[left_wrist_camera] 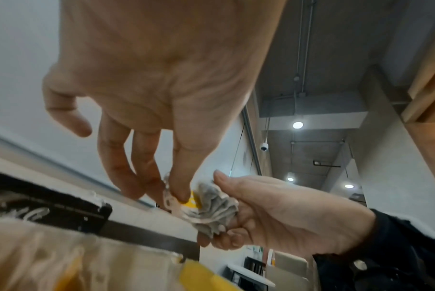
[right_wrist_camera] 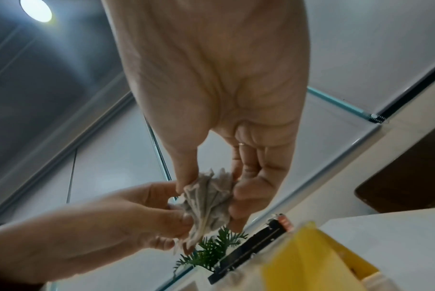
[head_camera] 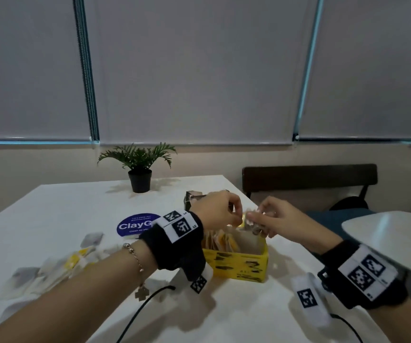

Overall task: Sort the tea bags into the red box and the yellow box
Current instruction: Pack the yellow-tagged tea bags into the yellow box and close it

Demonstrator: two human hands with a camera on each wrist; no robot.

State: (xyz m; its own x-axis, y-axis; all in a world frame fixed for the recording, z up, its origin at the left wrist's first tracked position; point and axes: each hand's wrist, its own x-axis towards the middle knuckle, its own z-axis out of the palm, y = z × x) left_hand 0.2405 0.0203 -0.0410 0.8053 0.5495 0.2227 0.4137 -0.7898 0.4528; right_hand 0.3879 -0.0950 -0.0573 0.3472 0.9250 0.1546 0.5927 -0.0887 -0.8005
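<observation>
while both hands met over the yellow box point(head_camera: 239, 266), the right hand point(head_camera: 277, 220) clutched a bunch of tea bags point(left_wrist_camera: 211, 210) and the left hand point(head_camera: 218, 209) pinched one free, likely for dropping into its matching box next.

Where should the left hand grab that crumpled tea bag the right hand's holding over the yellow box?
Probably the yellow tag end of the tea bag, approached from the left hand's own side: the right hand wraps the crumpled pouch, so only that end sticks out clear above the yellow box.
</observation>
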